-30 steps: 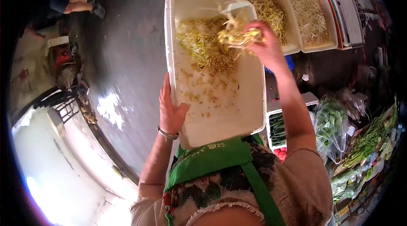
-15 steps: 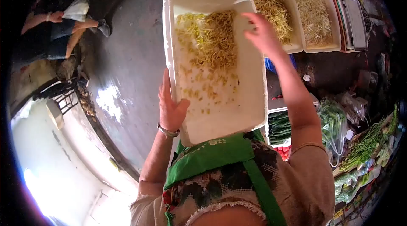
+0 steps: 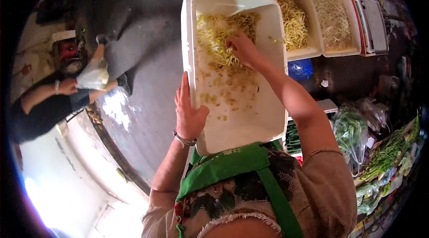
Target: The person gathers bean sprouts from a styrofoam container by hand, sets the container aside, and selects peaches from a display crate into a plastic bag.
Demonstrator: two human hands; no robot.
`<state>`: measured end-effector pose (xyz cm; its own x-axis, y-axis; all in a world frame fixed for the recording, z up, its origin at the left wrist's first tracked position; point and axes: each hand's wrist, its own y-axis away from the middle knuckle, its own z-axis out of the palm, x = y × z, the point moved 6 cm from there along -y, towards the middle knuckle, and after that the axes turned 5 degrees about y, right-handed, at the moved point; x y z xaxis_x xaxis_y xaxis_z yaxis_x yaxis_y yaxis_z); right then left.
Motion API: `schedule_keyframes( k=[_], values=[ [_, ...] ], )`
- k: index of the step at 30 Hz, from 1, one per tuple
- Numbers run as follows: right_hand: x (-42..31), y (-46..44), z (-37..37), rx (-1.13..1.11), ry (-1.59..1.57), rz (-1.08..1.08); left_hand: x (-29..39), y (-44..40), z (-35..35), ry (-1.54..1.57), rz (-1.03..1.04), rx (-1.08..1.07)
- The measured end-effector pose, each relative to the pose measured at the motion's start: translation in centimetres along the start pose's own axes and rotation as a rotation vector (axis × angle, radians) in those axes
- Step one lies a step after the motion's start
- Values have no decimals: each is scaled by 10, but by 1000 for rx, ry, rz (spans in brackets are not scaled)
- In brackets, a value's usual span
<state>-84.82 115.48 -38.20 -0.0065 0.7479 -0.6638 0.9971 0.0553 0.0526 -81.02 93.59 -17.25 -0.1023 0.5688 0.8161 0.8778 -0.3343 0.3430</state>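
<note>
Shifted inward from the white tub's (image 3: 237, 128) side wall, the right hand (image 3: 241, 49) has bent fingers at the sprouts (image 3: 212, 46), which spread beside them; any pinch is unclear. The left hand (image 3: 191, 117) clasps the rim, thumb over it.

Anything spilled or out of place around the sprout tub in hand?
Two small things: a stray bean sprout sits by the right rim of the held tub, apart from the pile, and a crumpled white scrap litters the floor.
</note>
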Motion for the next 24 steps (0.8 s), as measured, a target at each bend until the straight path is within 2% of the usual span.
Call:
schedule_keyframes(
  k=[3, 4, 6, 9, 10, 12, 13, 15, 17, 18, 21, 24],
  values=[
    [-41, -33, -38, 58, -100, -51, 9, 2, 1, -60, 54, -15],
    [-54, -35, -61, 137, 35, 105, 13, 1, 1, -63, 57, -17],
    [-55, -37, -66, 221, 169, 272, 17, 0, 1, -92, 31, -46],
    [-47, -39, -54, 375, 80, 121, 19, 3, 5, -119, 96, -49],
    [-40, -43, -39, 86, 106, 162, 18, 2, 7, -117, 95, -49],
    [-28, -30, -18, -205, 131, 199, 13, 4, 6, -95, 40, -43],
    [-15, -16, -10, -224, -155, 323, 11, 4, 5, -92, 39, -41],
    [0, 7, -2, -241, -438, 445, 10, 5, 3, -160, 68, 8],
    [-24, 17, -58, 170, 58, 312, 8, 3, 3, -110, 53, 8],
    [-24, 12, -65, 168, 58, 314, 6, 3, 4, -68, 33, 4],
    [-21, -11, -79, 195, 394, 320, 12, 6, 4, -147, 35, -19],
    [-6, -16, -75, 172, 114, 479, 12, 6, 6, -135, 51, -14]
  ],
)
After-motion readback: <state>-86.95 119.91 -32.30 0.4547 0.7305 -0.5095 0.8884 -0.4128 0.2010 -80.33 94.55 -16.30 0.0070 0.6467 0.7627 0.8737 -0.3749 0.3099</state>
